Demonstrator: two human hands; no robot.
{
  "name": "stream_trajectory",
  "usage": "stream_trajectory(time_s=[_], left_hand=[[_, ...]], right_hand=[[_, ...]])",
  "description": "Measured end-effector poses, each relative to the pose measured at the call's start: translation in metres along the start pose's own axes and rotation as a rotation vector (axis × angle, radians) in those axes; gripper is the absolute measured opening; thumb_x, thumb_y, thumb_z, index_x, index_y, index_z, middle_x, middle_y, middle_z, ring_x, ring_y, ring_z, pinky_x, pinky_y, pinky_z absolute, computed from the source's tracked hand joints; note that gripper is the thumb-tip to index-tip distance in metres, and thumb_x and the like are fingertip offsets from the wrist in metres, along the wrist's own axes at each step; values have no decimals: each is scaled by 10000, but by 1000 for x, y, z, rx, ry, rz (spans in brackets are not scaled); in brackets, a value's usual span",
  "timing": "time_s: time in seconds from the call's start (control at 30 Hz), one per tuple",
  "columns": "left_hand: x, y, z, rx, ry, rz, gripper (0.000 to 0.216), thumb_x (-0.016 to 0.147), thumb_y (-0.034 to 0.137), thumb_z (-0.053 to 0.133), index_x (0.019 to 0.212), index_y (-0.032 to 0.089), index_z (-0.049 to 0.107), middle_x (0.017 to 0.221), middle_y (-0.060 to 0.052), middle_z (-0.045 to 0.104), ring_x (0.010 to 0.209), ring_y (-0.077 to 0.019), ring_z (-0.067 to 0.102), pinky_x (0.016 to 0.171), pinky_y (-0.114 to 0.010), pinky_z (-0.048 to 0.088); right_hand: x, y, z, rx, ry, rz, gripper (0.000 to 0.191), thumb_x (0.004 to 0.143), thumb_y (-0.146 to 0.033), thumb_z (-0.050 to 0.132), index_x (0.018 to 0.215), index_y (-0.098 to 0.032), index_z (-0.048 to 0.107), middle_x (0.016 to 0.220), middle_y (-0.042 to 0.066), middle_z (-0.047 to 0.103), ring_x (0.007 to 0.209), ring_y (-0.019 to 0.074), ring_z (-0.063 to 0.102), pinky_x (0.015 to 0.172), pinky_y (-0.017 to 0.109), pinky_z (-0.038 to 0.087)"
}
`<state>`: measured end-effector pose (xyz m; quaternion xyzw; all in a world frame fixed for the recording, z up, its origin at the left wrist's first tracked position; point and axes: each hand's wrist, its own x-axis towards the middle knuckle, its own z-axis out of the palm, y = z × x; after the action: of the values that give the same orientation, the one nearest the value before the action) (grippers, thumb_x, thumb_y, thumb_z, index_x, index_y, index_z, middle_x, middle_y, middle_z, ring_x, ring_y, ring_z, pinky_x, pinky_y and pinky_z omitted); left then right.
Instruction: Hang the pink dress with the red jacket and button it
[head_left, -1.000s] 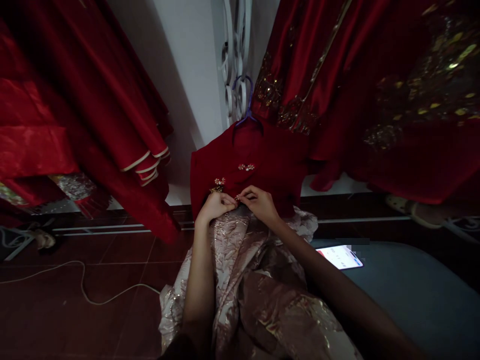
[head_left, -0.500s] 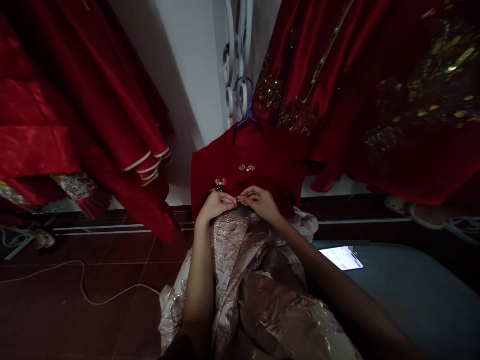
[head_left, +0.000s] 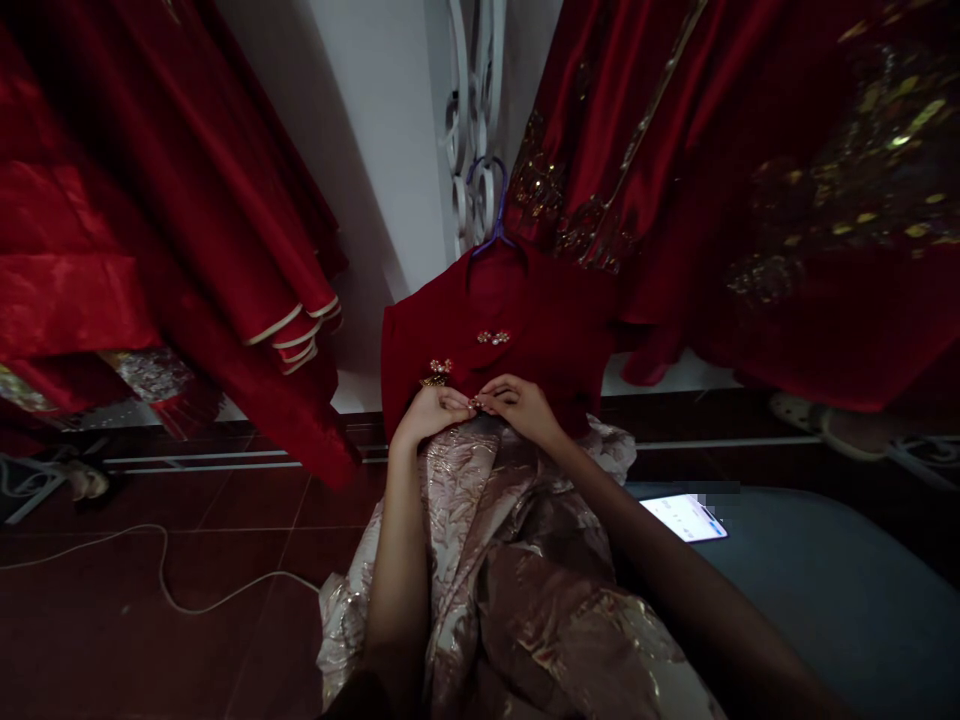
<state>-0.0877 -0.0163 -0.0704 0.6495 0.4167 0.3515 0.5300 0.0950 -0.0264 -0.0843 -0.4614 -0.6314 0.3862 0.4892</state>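
Note:
A red garment top [head_left: 555, 330] hangs on a purple hanger [head_left: 499, 215] in front of me, above a pale pink and gold brocade fabric [head_left: 465, 490]. At its lower front my left hand [head_left: 435, 412] and my right hand [head_left: 521, 405] meet, fingertips pinched together. Between them shows part of a small beaded fastener [head_left: 475, 404], mostly covered by the fingers. A similar beaded fastener [head_left: 493, 337] sits higher on the chest. Just above my left hand is a beaded brooch-like ornament [head_left: 439, 372] with gold dangling bits.
Red garments [head_left: 247, 200] hang at left, and red gowns with gold sequins [head_left: 600, 150] at right. A lit phone [head_left: 686, 517] lies on a grey-blue padded surface [head_left: 825, 590]. A white cable [head_left: 217, 603] crosses the tiled floor. Behind stands a white scrolled metal rack [head_left: 480, 120].
Hardly anything differs. Both hands stay pinched at the same spot, with only a slight shift of the right fingers.

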Motion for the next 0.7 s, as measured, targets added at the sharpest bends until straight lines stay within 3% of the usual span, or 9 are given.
stream_trajectory(time_s=[0.3,0.47,0.7], left_hand=[[3,-3,2,-23,18,36,279,571,199,768,812,87,683,770,-80,714,702,-118,648,739,-249,509],[5,-4,2,14,30,1,239,608,220,740,797,82,694,746,-83,713,663,-117,640,660,-226,506],[7,-9,2,45,94,-25,196,605,166,725,782,84,706,737,-84,715,630,-117,635,605,-216,506]], right_hand=[[-1,-4,-5,-5,-93,6,278,706,-370,670,875,-156,616,786,50,658,653,128,630,577,240,527],[-5,-12,1,-217,-3,-111,140,761,-305,616,820,-180,639,803,32,679,725,131,643,679,255,527],[-6,-9,3,-244,-28,-147,133,748,-271,634,849,-185,623,839,26,679,736,128,650,688,250,534]])
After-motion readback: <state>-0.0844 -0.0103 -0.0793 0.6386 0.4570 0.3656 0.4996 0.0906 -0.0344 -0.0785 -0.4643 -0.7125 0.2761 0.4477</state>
